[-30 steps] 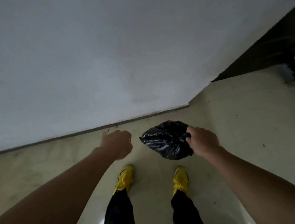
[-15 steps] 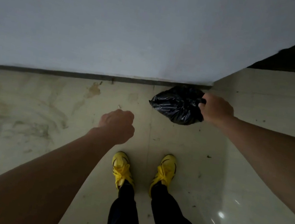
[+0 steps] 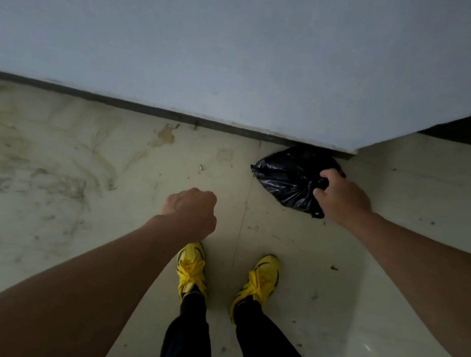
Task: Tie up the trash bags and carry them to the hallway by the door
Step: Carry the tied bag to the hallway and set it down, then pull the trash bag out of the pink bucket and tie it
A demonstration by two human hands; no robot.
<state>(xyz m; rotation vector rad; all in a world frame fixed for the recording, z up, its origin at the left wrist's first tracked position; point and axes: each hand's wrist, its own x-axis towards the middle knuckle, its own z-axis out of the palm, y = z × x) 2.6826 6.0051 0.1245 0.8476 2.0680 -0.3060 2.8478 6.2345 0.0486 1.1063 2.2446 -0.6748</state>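
Fingers of my right hand (image 3: 343,199) clamp the tied trash bag (image 3: 285,179) at the floor's (image 3: 80,156) edge, left hand (image 3: 191,211) curled empty; likely only release remains.

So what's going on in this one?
A person in yellow shoes stands facing a wall. Their right hand grips the gathered top of a black trash bag, held low at the wall's base near its corner. Whether the bag rests on the floor is unclear. The left hand is curled and holds nothing.
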